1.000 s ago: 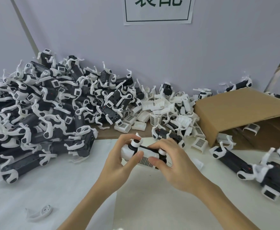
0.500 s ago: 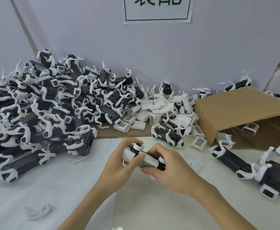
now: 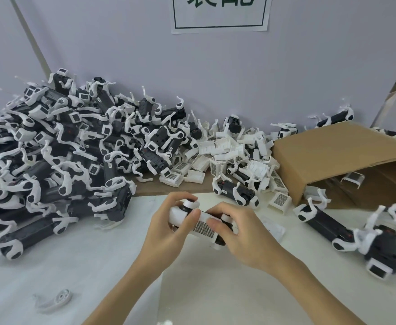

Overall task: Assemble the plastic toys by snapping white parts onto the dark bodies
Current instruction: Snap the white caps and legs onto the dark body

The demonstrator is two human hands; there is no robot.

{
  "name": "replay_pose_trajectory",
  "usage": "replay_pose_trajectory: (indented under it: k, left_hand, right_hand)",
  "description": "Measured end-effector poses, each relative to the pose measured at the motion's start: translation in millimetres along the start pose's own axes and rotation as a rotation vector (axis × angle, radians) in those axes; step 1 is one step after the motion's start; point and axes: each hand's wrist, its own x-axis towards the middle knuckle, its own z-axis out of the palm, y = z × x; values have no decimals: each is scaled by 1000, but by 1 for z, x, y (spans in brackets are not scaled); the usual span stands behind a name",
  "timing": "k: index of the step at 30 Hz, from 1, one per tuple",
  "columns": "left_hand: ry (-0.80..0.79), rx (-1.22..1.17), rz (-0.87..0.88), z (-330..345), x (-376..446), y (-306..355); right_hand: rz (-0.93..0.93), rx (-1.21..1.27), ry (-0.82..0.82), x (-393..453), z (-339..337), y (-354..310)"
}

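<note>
A heap of toys point(image 3: 58, 160) filled the left of the frame, and a box point(image 3: 342, 156) lay on its side at right with white parts point(image 3: 354, 178) inside. At lower centre, the left hand point(image 3: 166, 227) and right hand point(image 3: 246, 233) both gripped one toy point(image 3: 204, 225) above the table point(image 3: 51, 266).

White table point(image 3: 98, 266): big toy pile point(image 3: 58, 151) left, loose white covers point(image 3: 229, 156) centre, cardboard box point(image 3: 342, 156) right, stray white part point(image 3: 54, 300) front.

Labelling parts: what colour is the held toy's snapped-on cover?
White cover with a dotted grille, head view.
</note>
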Motion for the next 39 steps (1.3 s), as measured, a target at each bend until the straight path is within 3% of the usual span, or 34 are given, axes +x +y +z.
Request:
replay_pose_trajectory:
  k: [4,7,11,13,17,20,23,30,33,35,39]
  left_hand:
    - [-11,173,9,-2,1,7]
    - [-110,362,85,-15,-1,9]
    - [-254,21,-48,-10,-2,15]
    - [-124,0,-28,-1,-2,16]
    - [90,162,15,4,-1,11]
    - [130,268,55,16,-10,11]
    - [139,271,97,24,-13,11]
    - [56,-3,-24,12,-7,21]
    - [-18,-156,-159,8,-4,23]
    - [-47,-76,-168,11,-4,22]
    - [53,-140,-205,12,-4,19]
  right_hand:
    - [56,134,19,3,-2,0]
    - [304,559,46,7,-2,0]
    - [466,791,-23,8,0,0]
    - [354,638,-21,7,1,3]
    - [-135,10,-7,-4,4,7]
    - [-149,-329,51,-6,23,11]
    - [-92,-276,126,-4,27,13]
    - [-66,48,1,1,11,14]
    - [-146,-102,57,2,9,18]
    - [-166,-186,78,1,10,17]
    - [8,75,-9,3,5,10]
